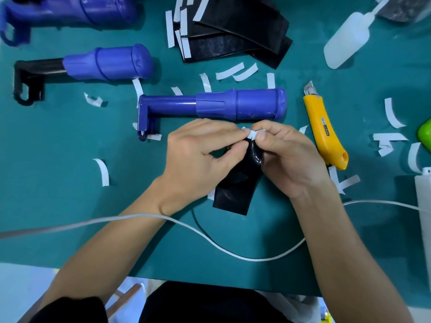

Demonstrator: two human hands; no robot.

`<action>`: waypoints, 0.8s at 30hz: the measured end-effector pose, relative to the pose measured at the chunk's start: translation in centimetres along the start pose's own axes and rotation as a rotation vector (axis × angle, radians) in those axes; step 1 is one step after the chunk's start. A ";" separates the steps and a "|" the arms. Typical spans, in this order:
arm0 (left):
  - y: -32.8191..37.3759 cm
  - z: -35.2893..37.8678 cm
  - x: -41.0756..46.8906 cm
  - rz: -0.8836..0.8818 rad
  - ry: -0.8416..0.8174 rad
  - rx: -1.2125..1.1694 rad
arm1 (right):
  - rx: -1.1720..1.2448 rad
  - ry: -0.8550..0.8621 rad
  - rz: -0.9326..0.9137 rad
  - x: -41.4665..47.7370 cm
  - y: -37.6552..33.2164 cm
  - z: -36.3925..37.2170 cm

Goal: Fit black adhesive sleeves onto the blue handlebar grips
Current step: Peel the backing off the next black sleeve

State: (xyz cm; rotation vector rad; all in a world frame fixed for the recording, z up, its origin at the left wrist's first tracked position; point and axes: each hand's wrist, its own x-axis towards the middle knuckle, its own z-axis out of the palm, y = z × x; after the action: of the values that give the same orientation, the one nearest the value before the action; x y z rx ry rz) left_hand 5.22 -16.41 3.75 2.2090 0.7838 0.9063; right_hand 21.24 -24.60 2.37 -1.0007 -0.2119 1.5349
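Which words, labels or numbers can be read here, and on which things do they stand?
Knife: one small white label with dark print, too small and blurred to read.
No text shows on the bottle, the grips or the sleeve.

Black sleeve (pixel 235 183) — white backing strip (pixel 253 133) — between both hands.

The bare left forearm (pixel 116 241) enters from 7 o'clock and the bare right forearm (pixel 338 241) from 5 o'clock, converging near centre. The left hand (pixel 200 157) lies back-up, its fingers reaching toward 3 o'clock and pinching the top end of a glossy black flexible sleeve (pixel 235 185). The right hand (pixel 289 157) points toward 9 o'clock, thumb and forefinger pinching a small white paper strip (pixel 253 133) at that end. The two hands' fingertips meet.
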 end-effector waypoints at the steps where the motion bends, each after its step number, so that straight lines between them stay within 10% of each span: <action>1: 0.1 -0.1 0.0 0.009 -0.002 0.008 | 0.002 -0.010 -0.003 0.0 0.1 0.0; 24: -0.1 0.8 -0.7 0.233 0.235 0.426 | -0.047 0.007 -0.074 0.4 1.1 0.2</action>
State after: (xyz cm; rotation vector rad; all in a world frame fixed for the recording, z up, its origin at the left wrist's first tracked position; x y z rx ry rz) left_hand 5.40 -17.10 2.98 2.6374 0.9072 1.2214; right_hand 20.37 -24.42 1.59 -1.0243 -0.2782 1.4650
